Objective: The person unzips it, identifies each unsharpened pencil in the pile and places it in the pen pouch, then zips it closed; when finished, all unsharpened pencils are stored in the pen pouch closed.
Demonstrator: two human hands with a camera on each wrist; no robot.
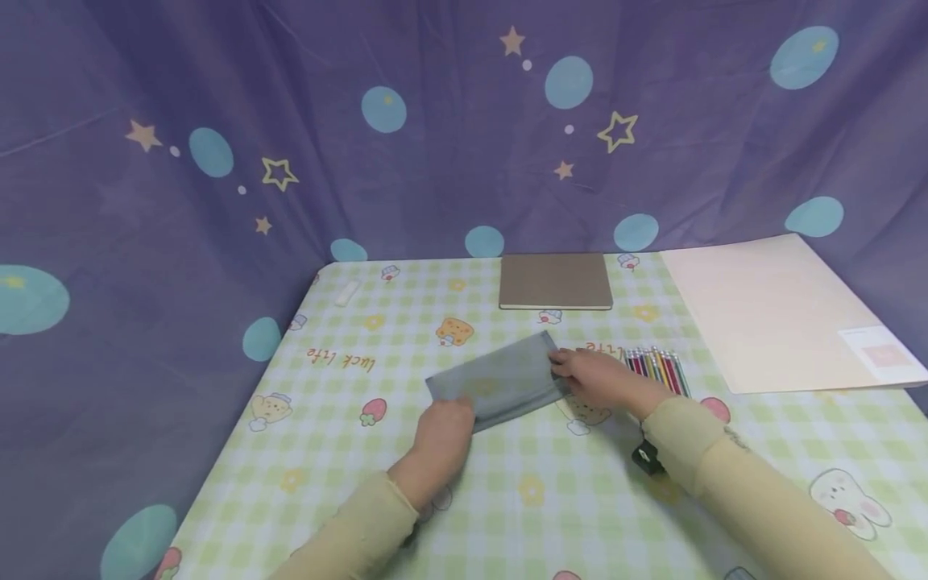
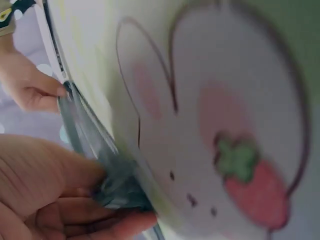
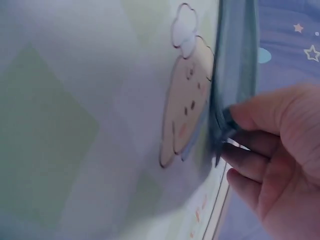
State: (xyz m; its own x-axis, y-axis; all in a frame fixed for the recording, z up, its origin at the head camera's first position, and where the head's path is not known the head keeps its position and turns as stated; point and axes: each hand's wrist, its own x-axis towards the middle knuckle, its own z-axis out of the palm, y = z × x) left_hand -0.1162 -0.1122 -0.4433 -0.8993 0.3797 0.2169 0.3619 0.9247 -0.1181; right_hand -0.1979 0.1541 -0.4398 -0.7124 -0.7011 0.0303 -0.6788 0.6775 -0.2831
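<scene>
A see-through grey-blue pouch [image 1: 500, 379] is held over the middle of the table, tilted up to the right, with a darker band along its near edge. At its near left corner my left hand [image 1: 444, 435] pinches it; in the left wrist view the material [image 2: 122, 185] bunches between thumb and fingers. My right hand [image 1: 598, 377] grips the opposite short end, thumb against the edge [image 3: 227, 122] in the right wrist view. Nothing shows clearly inside the pouch. Right beside the right hand lies a row of coloured pencils [image 1: 658, 369], partly hidden by the forearm.
A brown notebook [image 1: 556, 282] lies at the back of the table. Large cream sheet or folder [image 1: 776, 314] with a pale label fills the back right. At the back left is a small white eraser-like block [image 1: 347, 293]. A small black object [image 1: 645, 457] sits beside the right sleeve.
</scene>
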